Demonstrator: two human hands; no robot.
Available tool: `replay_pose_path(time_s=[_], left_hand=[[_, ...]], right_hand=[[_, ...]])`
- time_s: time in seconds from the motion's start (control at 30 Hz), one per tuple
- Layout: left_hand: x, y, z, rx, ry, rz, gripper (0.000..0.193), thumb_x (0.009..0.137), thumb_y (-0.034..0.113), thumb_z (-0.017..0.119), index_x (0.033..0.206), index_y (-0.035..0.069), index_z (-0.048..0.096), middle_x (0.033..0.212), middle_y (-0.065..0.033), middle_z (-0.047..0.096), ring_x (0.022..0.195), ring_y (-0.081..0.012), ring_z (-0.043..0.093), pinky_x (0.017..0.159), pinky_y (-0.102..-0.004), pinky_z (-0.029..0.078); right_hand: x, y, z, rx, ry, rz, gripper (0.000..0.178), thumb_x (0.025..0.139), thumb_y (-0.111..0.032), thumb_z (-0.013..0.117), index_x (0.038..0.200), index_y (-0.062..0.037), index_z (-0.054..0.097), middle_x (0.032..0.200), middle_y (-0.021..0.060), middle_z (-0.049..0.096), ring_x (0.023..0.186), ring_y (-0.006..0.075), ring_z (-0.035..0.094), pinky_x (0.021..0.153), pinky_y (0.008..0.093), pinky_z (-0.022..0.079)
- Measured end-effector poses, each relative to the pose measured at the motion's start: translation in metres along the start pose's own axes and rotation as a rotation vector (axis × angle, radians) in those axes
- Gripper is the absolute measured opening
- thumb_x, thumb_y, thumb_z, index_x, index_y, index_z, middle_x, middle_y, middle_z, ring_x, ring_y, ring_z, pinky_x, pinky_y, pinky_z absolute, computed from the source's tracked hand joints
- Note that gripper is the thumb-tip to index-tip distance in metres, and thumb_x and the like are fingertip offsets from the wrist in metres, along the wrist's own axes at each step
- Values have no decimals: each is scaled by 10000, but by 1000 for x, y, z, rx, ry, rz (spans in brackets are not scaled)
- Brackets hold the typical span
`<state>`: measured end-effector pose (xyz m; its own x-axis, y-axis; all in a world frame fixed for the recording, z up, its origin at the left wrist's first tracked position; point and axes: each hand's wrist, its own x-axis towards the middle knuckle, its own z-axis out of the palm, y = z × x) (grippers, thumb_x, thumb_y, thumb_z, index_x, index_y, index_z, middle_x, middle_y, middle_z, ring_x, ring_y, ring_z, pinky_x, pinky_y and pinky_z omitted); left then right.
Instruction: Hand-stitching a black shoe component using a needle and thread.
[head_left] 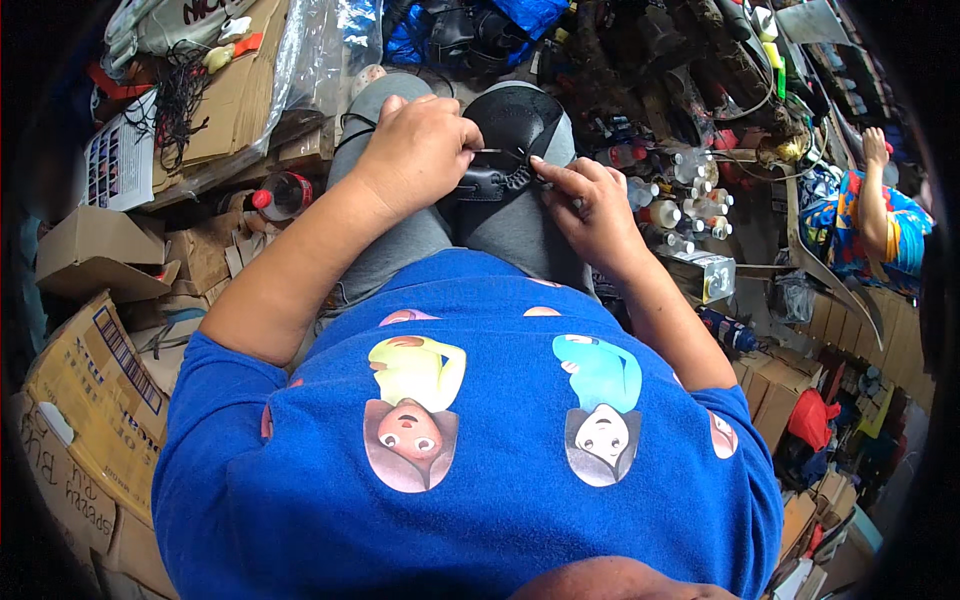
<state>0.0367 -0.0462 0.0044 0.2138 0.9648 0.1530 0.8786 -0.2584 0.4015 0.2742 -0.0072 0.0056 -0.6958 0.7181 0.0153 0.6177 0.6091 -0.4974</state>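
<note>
A black, shiny, leather-looking piece (518, 118) lies across my grey-trousered knees. Its rounded part is toward the far side, and a nearer strip carries a coiled or braided black edging (516, 178). My left hand (422, 145) is closed at the left of it, with a thin metal rod like a needle or awl (490, 151) running from its fingertips toward the piece. At the right edge, my right hand (588, 200) has thumb and forefinger pressed against the piece near the rod's far end; its other fingers are curled. The rod's tip is too small to make out.
Several plastic bottles (700, 205) stand to the right of my knees. On the left are a red-capped bottle (283, 196), an open cardboard box (100, 255) and flattened cardboard (235, 95). Another person in bright patterned clothing (880, 225) is at the far right.
</note>
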Motion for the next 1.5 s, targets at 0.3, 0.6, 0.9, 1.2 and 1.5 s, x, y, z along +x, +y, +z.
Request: replay_pose_path(time_s=[0.3, 0.6, 0.9, 1.2, 1.5], left_hand=[[0, -9, 7, -349, 24, -5, 152, 748, 181, 685, 892, 158, 726, 722, -48, 546, 769, -246, 563, 786, -376, 369], [4, -6, 5, -288, 14, -102, 135, 763, 173, 678, 887, 150, 728, 797, -49, 557, 800, -209, 549, 731, -332, 393], [5, -11, 7, -246, -96, 0, 135, 781, 184, 665, 899, 165, 728, 810, -33, 548, 848, -210, 531, 831, -368, 349], [6, -10, 8, -869, -140, -167, 152, 785, 131, 658, 919, 156, 726, 735, -30, 526, 830, -206, 516, 792, -339, 370], [15, -23, 23, -352, 26, 64, 172, 750, 135, 681, 894, 209, 738, 742, -28, 502, 795, -211, 501, 747, -342, 395]], right_hand=[[5, 6, -5, 205, -84, 113, 352, 754, -108, 649, 1097, -174, 681, 749, 59, 544, 806, 222, 546, 800, 368, 370], [6, 10, -5, 195, -53, 79, 341, 758, -76, 631, 1079, -173, 692, 746, 71, 540, 725, 234, 543, 726, 362, 414], [13, 14, -11, 250, -56, 62, 351, 738, -40, 626, 1057, -168, 701, 788, 91, 557, 687, 254, 558, 669, 363, 448], [11, 13, -10, 312, -87, 122, 362, 742, -15, 622, 1056, -174, 705, 778, 89, 546, 760, 215, 580, 700, 323, 465], [24, 30, -13, 452, -196, 178, 406, 765, 61, 557, 1057, -177, 707, 874, 46, 532, 828, 150, 560, 780, 262, 456]])
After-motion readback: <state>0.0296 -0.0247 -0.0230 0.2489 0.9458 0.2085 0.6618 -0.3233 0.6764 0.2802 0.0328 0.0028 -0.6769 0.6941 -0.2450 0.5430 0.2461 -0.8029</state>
